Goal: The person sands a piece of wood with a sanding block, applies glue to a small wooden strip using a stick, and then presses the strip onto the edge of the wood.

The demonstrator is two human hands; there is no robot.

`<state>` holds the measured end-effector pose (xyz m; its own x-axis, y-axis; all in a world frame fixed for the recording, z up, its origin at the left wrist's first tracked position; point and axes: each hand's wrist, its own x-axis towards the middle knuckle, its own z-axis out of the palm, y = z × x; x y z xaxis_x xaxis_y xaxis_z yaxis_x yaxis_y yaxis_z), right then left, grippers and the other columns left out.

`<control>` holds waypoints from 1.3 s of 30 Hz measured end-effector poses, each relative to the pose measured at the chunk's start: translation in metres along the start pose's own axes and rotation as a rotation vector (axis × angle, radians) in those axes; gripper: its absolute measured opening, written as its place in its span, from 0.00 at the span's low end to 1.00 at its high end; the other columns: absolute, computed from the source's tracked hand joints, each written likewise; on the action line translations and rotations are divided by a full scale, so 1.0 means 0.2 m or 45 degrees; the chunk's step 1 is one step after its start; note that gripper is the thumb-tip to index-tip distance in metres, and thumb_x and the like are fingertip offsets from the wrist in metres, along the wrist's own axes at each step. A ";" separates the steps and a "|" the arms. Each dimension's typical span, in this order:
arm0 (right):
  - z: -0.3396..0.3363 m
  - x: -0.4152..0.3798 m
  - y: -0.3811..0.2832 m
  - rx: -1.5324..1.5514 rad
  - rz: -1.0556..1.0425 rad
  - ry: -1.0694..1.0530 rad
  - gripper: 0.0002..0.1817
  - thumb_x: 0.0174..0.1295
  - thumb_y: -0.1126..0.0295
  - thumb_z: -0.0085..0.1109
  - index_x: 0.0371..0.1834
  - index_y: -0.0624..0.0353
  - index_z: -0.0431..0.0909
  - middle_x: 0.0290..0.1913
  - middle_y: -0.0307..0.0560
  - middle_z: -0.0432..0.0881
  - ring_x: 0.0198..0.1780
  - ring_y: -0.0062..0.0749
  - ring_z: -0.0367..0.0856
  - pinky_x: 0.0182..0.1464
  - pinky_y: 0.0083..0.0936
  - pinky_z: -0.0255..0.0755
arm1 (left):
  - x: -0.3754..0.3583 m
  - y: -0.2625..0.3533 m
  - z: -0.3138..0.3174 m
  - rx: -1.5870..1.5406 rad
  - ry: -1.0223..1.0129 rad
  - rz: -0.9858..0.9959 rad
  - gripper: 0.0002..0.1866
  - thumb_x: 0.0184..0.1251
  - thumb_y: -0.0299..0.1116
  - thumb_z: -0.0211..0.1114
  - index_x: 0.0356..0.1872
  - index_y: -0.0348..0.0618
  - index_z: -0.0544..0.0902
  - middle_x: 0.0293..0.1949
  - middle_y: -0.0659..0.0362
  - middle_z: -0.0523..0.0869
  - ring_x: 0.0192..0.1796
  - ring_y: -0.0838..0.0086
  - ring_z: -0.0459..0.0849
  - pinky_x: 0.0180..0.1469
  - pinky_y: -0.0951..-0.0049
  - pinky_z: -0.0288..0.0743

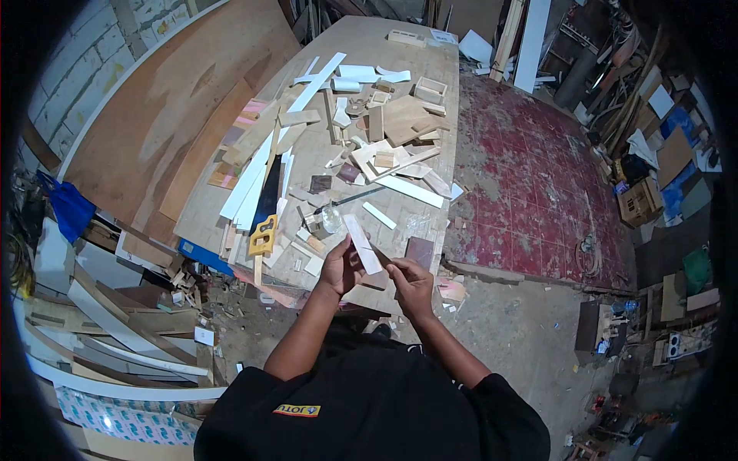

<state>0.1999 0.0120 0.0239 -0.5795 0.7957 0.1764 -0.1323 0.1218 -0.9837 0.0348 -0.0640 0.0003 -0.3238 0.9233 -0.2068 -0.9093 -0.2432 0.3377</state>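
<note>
My left hand is closed around the lower part of a short, pale wooden strip, tilted up in front of me. My right hand pinches a thin, dark, narrow piece right beside the strip; its kind is too small to make out. Both hands are above the near edge of the worktable. A handsaw with a yellow handle lies to the left of my hands. Just beyond them are a clear jar-like container and a small white strip.
Wood offcuts and small boards are heaped across the table, with long white strips at its left. A large plywood sheet leans against the left wall. Red tiled floor lies right; clutter and a cardboard box line the right wall.
</note>
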 end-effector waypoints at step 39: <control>-0.02 0.23 0.50 -0.446 0.143 -0.028 0.05 0.60 0.74 0.64 0.36 0.64 0.81 0.30 0.40 0.82 0.30 0.20 0.79 0.34 0.20 0.73 | -0.26 0.30 -0.52 0.030 0.494 0.351 0.19 0.73 0.42 0.58 0.57 0.42 0.76 0.53 0.57 0.83 0.56 0.65 0.79 0.60 0.60 0.73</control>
<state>0.1635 0.0641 -0.0660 -0.5921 0.8033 0.0640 0.2145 0.2336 -0.9484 -0.0298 -0.1577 -0.0636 -0.6301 0.6446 -0.4329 -0.7709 -0.4527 0.4481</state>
